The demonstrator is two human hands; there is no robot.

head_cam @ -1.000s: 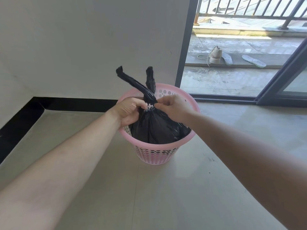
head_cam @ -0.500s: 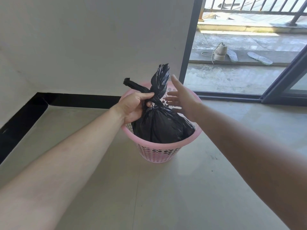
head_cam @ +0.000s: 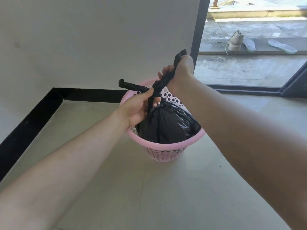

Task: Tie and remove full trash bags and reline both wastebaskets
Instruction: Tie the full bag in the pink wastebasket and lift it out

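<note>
A full black trash bag (head_cam: 167, 125) sits inside a pink perforated wastebasket (head_cam: 164, 150) on the floor near the wall corner. Its top is gathered into two twisted tails. My left hand (head_cam: 137, 108) grips the bag's neck at the knot, and one tail (head_cam: 131, 85) sticks out to the left above it. My right hand (head_cam: 179, 70) is raised above the basket and grips the other tail (head_cam: 167, 77), drawn taut up and to the right, its end poking out past my thumb.
A white wall with a black skirting board (head_cam: 38, 112) runs behind and to the left. To the right, a dark sliding-door frame (head_cam: 197, 30) opens onto a balcony with a shoe (head_cam: 235, 42) and two insoles (head_cam: 282, 46). Pale floor tiles surround the basket.
My right hand, open beside the upright tail half a second ago, now grips that tail and has pulled it up and to the right. My left hand still holds the knot.
</note>
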